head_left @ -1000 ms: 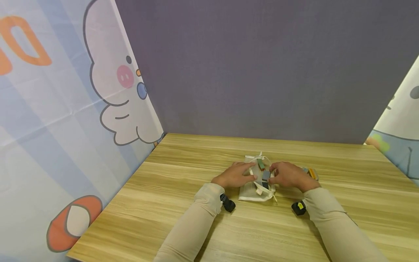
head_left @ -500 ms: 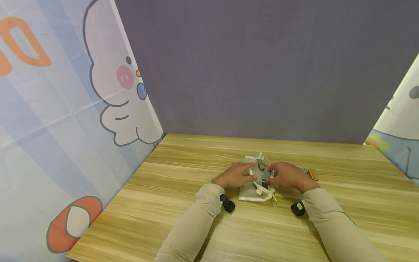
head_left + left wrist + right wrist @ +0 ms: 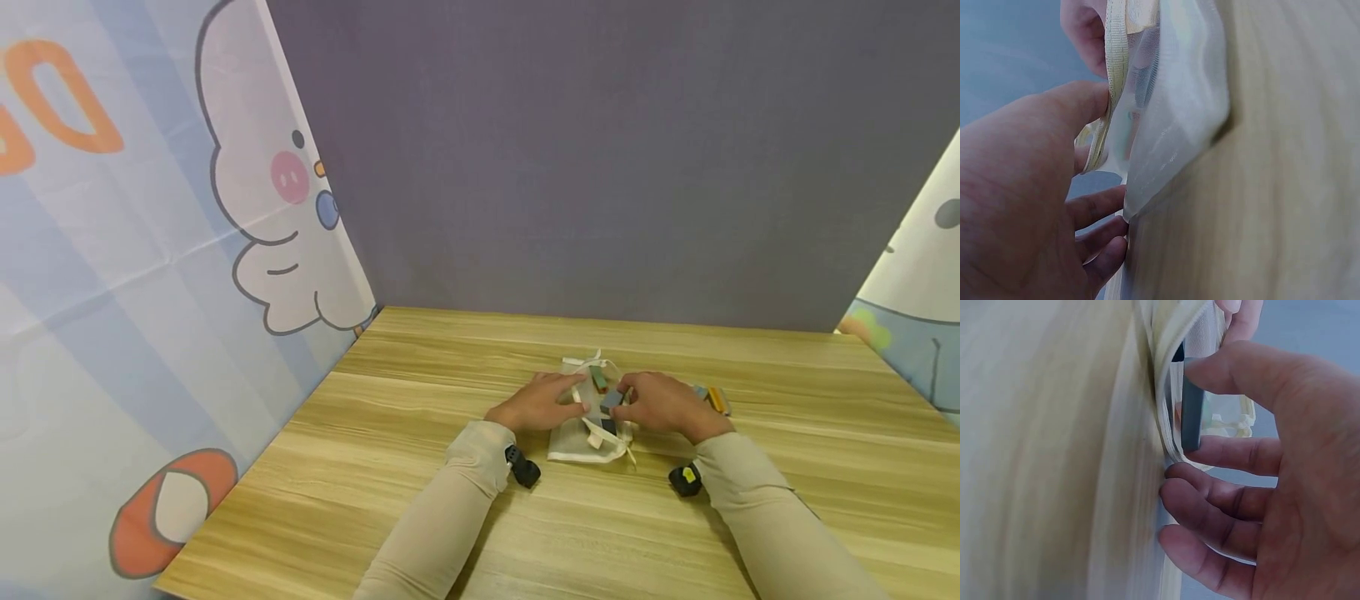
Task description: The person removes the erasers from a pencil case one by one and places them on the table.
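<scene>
A grey block [image 3: 612, 402] sits at the mouth of a pale mesh bag [image 3: 567, 446] on the table [image 3: 435, 358], pinched in my right hand [image 3: 663, 406] — thumb at one end, forefinger at the other. My remaining right fingers bend loosely beside the rim. Opposite, my left hand [image 3: 542, 403] holds the bag's hem [image 3: 1116, 53] between thumb and forefinger, its other fingers reaching down alongside the mesh.

The step in hand, as I judge it, is passing this one block through the mouth; whether it goes in or out, these views do not settle. My next move seems to call for a firm pinch and a wide rim, since the limp hem could snag a corner of the block.

Close by the pinched piece, a green block [image 3: 598, 380] lies on the far side and a dark block [image 3: 608, 426] on the near side; how deep each sits in the bag, I cannot tell. Past my right hand, farther out on the wood, a yellow-orange piece [image 3: 718, 400] lies beside a blue-grey piece [image 3: 701, 390] — partly hidden from me — and a dark panel [image 3: 600, 167] rises behind the table.
</scene>
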{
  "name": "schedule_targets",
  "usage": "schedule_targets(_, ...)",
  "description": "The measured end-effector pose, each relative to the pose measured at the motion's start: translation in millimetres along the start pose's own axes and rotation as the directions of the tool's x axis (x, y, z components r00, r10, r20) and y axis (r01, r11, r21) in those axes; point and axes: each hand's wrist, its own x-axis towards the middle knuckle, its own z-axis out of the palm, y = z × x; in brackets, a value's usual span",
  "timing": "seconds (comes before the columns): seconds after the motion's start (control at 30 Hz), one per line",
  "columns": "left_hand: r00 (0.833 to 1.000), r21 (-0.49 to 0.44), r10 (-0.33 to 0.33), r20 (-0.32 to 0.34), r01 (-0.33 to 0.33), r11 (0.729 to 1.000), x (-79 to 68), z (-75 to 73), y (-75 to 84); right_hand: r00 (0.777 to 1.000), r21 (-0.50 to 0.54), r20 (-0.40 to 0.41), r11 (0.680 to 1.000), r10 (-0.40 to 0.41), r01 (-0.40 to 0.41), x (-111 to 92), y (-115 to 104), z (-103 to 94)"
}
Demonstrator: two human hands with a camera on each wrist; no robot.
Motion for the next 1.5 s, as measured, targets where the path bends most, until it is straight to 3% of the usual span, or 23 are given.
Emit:
schedule_targets(0.77,1.000,-0.019,-0.014,-0.008,0.013,1.000,1.4,0.3,0.4,1.000,0.133,-0.025,0.991,-0.009,0.012,-10,6,1.8)
schedule_targets(1.27,1.000,0.001,-0.014,-0.002,0.014,1.000,1.6,-0.9,0.7,0.997,0.043,-0.080,0.999,-0.008,0.011,-17,4,2.6)
schedule_targets(1.5,1.000,-0.008,-0.015,0.003,0.015,1.000,0.5,-0.8,1.2,0.994,0.053,-0.105,0.998,-0.011,0.017,-24,4,-1.6)
